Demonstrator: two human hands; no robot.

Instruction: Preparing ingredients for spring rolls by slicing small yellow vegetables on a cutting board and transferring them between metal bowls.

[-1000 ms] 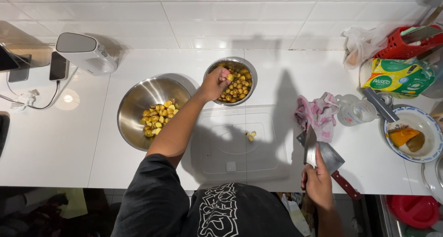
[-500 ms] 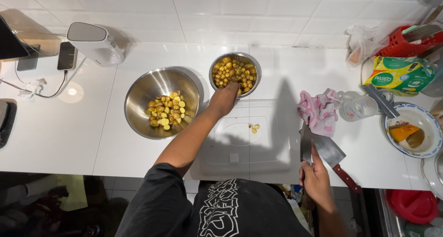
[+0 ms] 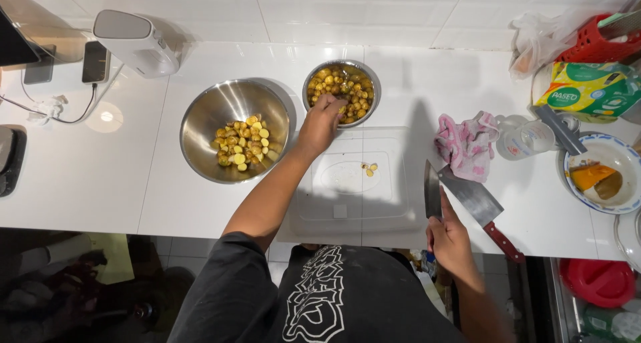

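Observation:
My left hand reaches over the near rim of a small steel bowl full of small yellow-green fruits, its fingertips curled among them. A larger steel bowl to its left holds cut yellow pieces. A clear cutting board lies in front of me with a few small bits on it. At the board's right edge my right hand grips a knife with its blade pointing away from me.
A cleaver with a red handle lies beside my right hand. A pink cloth, a clear jar, a blue-rimmed dish, a green package and a red basket crowd the right. A white appliance and a charging phone sit far left.
My left hand drew back from the small bowl toward the board, then reached into the bowl's near edge again. My right hand and its knife stayed put.

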